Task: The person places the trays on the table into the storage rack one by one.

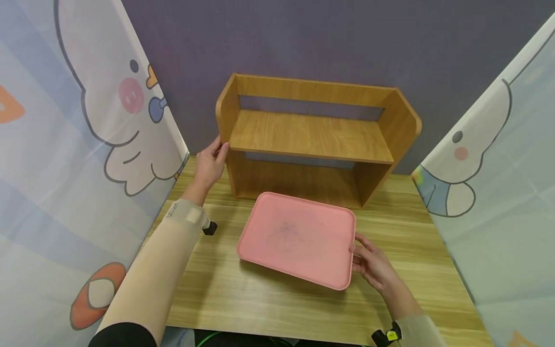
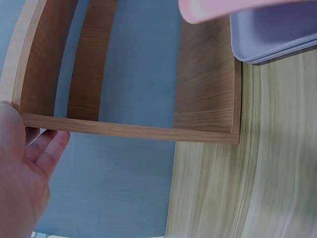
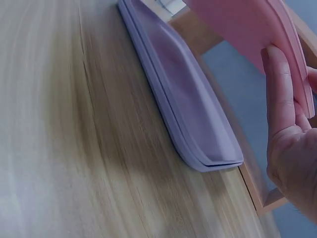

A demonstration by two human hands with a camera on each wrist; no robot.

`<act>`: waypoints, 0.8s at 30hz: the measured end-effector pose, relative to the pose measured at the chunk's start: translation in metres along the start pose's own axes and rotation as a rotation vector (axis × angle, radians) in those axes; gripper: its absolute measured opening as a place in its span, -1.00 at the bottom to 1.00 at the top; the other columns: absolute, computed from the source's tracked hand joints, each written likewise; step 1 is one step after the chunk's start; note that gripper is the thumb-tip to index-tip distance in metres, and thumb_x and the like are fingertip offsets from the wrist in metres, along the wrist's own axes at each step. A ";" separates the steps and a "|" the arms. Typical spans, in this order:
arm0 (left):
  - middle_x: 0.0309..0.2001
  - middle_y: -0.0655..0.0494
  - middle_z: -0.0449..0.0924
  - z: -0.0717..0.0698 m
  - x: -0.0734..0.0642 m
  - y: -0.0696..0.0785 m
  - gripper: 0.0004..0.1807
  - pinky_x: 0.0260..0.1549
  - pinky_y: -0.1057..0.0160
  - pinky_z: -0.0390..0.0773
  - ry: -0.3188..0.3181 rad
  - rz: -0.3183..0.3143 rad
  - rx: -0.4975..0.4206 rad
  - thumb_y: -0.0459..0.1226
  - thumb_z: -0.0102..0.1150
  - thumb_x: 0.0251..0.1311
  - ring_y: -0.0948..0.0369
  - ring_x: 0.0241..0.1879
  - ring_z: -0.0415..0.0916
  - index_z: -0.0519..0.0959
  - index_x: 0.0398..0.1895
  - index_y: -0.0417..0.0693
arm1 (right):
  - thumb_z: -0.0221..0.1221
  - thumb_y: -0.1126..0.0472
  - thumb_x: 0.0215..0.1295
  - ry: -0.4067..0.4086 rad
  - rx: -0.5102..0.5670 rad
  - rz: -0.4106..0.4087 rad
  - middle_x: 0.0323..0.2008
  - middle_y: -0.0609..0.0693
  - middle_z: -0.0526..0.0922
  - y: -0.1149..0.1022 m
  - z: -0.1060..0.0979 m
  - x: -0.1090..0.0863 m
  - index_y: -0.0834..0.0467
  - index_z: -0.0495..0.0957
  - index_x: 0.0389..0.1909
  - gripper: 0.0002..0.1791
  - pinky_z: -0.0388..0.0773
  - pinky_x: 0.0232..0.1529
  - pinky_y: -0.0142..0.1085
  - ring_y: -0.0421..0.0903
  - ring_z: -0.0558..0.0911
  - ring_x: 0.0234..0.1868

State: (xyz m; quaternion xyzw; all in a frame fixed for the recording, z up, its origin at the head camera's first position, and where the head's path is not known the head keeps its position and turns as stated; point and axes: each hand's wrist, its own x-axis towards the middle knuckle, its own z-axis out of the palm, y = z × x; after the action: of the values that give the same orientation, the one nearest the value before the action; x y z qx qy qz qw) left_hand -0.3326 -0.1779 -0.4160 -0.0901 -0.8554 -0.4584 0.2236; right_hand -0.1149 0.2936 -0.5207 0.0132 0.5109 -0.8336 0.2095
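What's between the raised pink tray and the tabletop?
Stacked purple trays, resting on the tabletop beneath the pink tray; both wrist views show them, the head view doesn't.

Pink tray [image 1: 299, 236]: moulded plastic by the look of it, smooth, mostly matt, with grey scuffing dulling the middle. Lilac trays [image 3: 195, 96]: plastic likewise, smooth, a faint satin sheen inside. Shelf unit [image 1: 312, 137]: wood or wood-look board, fine lengthwise grain, even finish, low sheen. Tabletop [image 1: 425, 270]: long streaked wood grain, smooth, slightly glossy where light catches it. Grey backing [image 1: 303, 38]: matt; in the left wrist view, a fine cloth-like texture. Side hanging [image 1: 34, 202]: printed cloth, softly creased, gentle sheen. Sleeve [image 1: 151, 260]: smooth, close-fitting fabric, matt. Wrist device [image 1: 210, 228]: hard black plastic in appearance.
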 end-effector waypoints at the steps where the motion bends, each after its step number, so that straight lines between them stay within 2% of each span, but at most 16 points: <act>1: 0.20 -0.07 0.65 0.000 0.000 0.000 -0.50 0.06 0.04 0.69 -0.001 0.000 0.002 0.05 0.01 0.52 0.02 0.12 0.67 0.42 0.46 0.28 | -0.12 0.36 0.61 -0.001 0.010 -0.003 -0.12 -0.04 0.72 0.000 0.001 -0.002 -0.05 0.27 0.35 -0.59 0.77 -0.24 -0.27 -0.10 0.77 -0.16; 5: 0.18 -0.08 0.66 0.000 0.000 0.000 -0.50 0.05 0.03 0.69 -0.001 0.004 0.009 0.04 0.01 0.52 0.02 0.11 0.67 0.43 0.46 0.26 | -0.14 0.37 0.61 0.002 0.043 -0.018 -0.12 -0.05 0.71 -0.003 0.006 -0.009 -0.08 0.32 0.32 -0.59 0.76 -0.26 -0.29 -0.11 0.76 -0.17; 14: 0.14 -0.07 0.69 0.001 0.001 -0.001 -0.53 0.00 0.03 0.71 0.024 0.020 0.019 0.02 0.04 0.51 0.04 0.05 0.70 0.49 0.41 0.20 | -0.19 0.37 0.62 -0.053 0.084 -0.102 -0.05 -0.08 0.70 -0.017 0.026 -0.025 -0.09 0.39 0.29 -0.58 0.76 -0.17 -0.24 -0.12 0.73 -0.11; 19: 0.15 -0.08 0.68 0.001 0.002 -0.002 -0.53 0.01 0.01 0.71 0.024 0.022 0.019 0.03 0.03 0.51 0.02 0.06 0.70 0.48 0.42 0.23 | -0.21 0.38 0.63 -0.071 0.125 -0.139 -0.04 -0.06 0.70 -0.028 0.037 -0.031 -0.05 0.38 0.34 -0.56 0.76 -0.15 -0.24 -0.12 0.73 -0.09; 24: 0.15 -0.09 0.68 0.000 0.002 -0.003 -0.52 0.04 0.00 0.69 0.021 0.026 0.025 0.04 0.01 0.52 -0.01 0.07 0.69 0.48 0.42 0.22 | -0.22 0.38 0.62 -0.054 0.140 -0.172 -0.03 -0.06 0.70 -0.037 0.047 -0.037 -0.06 0.37 0.36 -0.54 0.76 -0.13 -0.25 -0.13 0.73 -0.09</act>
State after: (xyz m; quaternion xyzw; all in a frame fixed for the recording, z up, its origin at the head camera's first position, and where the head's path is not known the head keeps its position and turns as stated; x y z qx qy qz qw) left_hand -0.3357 -0.1795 -0.4177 -0.0937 -0.8575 -0.4456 0.2397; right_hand -0.0858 0.2801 -0.4587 -0.0387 0.4447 -0.8822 0.1496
